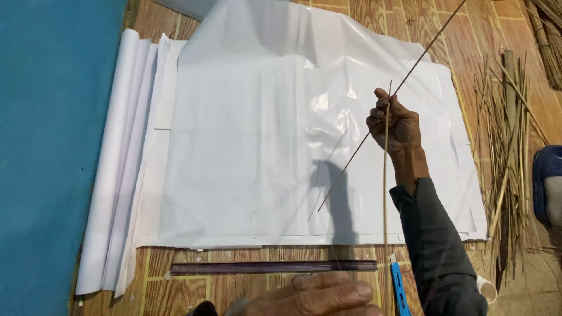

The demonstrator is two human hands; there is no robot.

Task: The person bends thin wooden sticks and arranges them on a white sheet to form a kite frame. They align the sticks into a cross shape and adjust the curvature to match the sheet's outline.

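Head view: one moment, looking down on a floor workplace.
Right hand [395,120]: raised over the sheets, fingers clenched around two thin sticks; dark sleeve [439,251] runs down to the lower right.
Long stick [404,82]: very slender, brown, straight; slants from the upper right edge of the picture down through the right hand's fist to a tip out to its lower left, over the plastic.
Second stick [386,187]: paler, equally thin, nearly vertical; passes through the same grip and drops toward the bottom edge, beside the sleeve.
Left hand [319,295]: at the bottom edge, only partly in view; whether it holds anything cannot be told.
Plastic sheet [257,146]: glossy, white-translucent, creased, under the right hand, lying on white paper sheets [134,146] that stick out to the far left.
Ruler [272,267]: long dark strip on the floor just beyond the left hand.
Blue tool [399,289]: narrow, beside the sleeve.
Stick bundle [506,146]: loose dry stalks on the floor right of the right hand.
Floor [234,289]: brown wood-pattern covering.
Blue surface [52,146]: fills the far left.
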